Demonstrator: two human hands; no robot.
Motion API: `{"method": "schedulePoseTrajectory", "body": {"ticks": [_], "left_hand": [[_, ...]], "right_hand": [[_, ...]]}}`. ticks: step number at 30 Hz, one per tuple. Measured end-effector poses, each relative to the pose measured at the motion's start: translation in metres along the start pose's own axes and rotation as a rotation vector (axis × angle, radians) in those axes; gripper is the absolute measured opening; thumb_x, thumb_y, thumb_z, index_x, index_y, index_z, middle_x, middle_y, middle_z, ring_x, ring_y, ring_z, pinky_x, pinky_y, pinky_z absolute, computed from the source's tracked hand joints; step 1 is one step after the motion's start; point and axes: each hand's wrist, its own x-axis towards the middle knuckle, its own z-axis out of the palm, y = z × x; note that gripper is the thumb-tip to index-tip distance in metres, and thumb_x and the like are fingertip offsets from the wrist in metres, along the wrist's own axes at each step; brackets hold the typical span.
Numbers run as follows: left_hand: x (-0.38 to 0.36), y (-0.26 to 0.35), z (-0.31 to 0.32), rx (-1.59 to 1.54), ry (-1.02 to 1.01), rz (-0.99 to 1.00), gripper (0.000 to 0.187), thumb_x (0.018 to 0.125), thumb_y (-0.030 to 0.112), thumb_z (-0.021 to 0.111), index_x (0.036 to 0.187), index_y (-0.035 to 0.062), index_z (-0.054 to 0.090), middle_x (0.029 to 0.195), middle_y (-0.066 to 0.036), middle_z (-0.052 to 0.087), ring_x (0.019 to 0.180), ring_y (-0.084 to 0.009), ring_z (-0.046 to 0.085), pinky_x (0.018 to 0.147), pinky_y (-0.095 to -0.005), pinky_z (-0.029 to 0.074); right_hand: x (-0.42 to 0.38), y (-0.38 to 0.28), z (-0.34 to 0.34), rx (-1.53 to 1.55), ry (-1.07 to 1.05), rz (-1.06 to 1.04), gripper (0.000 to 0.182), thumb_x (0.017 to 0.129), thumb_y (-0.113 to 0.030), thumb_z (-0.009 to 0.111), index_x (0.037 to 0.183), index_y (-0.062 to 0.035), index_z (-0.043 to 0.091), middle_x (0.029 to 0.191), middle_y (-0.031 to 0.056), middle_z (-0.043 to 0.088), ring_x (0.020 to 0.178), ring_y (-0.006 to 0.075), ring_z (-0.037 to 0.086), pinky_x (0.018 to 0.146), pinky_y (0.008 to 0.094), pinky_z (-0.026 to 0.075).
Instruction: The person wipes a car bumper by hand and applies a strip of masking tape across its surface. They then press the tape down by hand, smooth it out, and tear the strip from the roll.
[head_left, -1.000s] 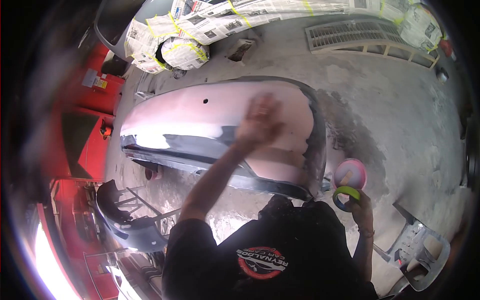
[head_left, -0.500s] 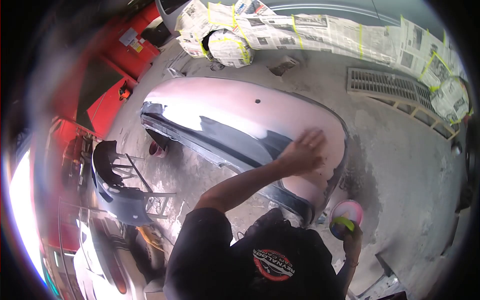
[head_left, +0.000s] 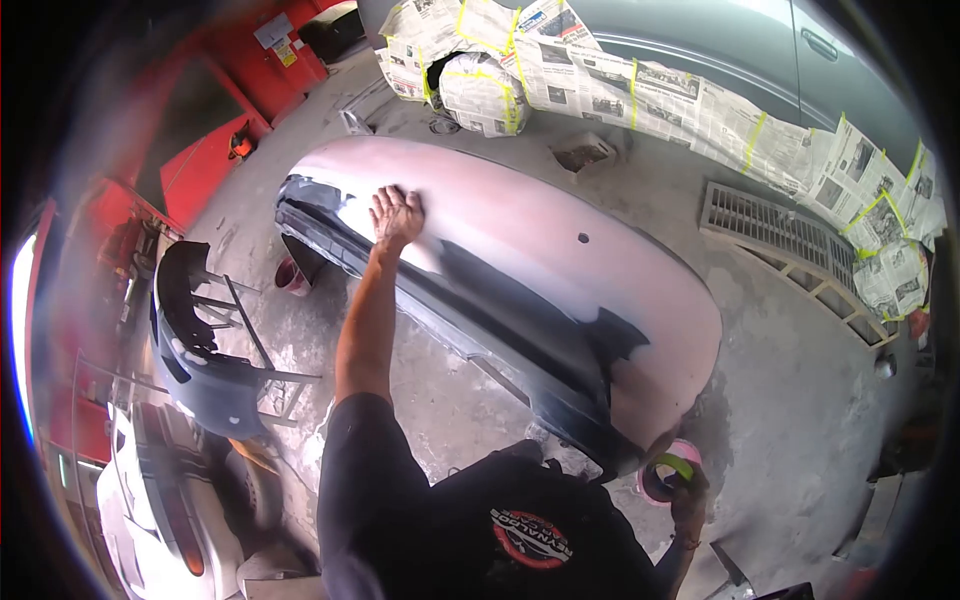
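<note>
- The pink-and-dark bumper (head_left: 520, 215) lies at the centre of the view, its long body slanting from ten o'clock to four.
- The left hand (head_left: 398, 217) rests palm down on its pink face, towards ten o'clock, fingers slightly apart; half a second ago it was near the opposite end.
- At between four and five o'clock the right hand (head_left: 690, 495) grips a green ring-shaped roll (head_left: 679, 463), as before, in front of the pink tub (head_left: 655, 487); contact with the tub is unclear.
- A grey bumper (head_left: 215, 385) sits on a stand (head_left: 232, 308) near nine.
- The newspaper-masked car (head_left: 700, 50) stands towards one, now showing its door handle.
</note>
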Motion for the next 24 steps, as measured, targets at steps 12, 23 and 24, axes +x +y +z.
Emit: {"method": "schedulePoseTrajectory", "body": {"ticks": [12, 23, 24], "left_hand": [[-0.344, 0.303, 0.085, -0.627, -0.267, 1.593, 0.053, 0.079, 0.036, 0.059, 0.120, 0.0028, 0.065, 0.143, -0.022, 0.049, 0.142, -0.0420, 0.032, 0.120, -0.0619, 0.012], [-0.011, 0.017, -0.029, -0.059, -0.084, 0.722, 0.062, 0.105, 0.041, 0.028, 0.149, -0.0019, 0.036, 0.155, -0.021, 0.036, 0.147, -0.0305, 0.030, 0.123, -0.0436, 0.016], [0.020, -0.005, -0.026, 0.018, -0.111, 0.592, 0.064, 0.105, 0.043, 0.026, 0.150, -0.0012, 0.034, 0.156, -0.021, 0.033, 0.148, -0.0311, 0.026, 0.123, -0.0436, 0.015]], "right_hand": [[0.027, -0.207, 0.114, -0.485, -0.712, -0.266, 0.046, 0.064, 0.016, 0.051, 0.102, 0.0018, 0.073, 0.097, 0.0123, 0.074, 0.081, 0.0210, 0.069, 0.076, 0.0331, 0.057], [0.034, -0.155, 0.111, -0.314, -0.536, 0.062, 0.040, 0.077, 0.007, 0.063, 0.114, -0.0070, 0.070, 0.098, 0.0128, 0.073, 0.093, 0.0217, 0.072, 0.084, 0.0310, 0.053], [0.032, -0.157, 0.110, -0.315, -0.523, 0.078, 0.040, 0.077, 0.007, 0.063, 0.114, -0.0070, 0.070, 0.098, 0.0128, 0.073, 0.093, 0.0217, 0.072, 0.084, 0.0310, 0.053]]}}
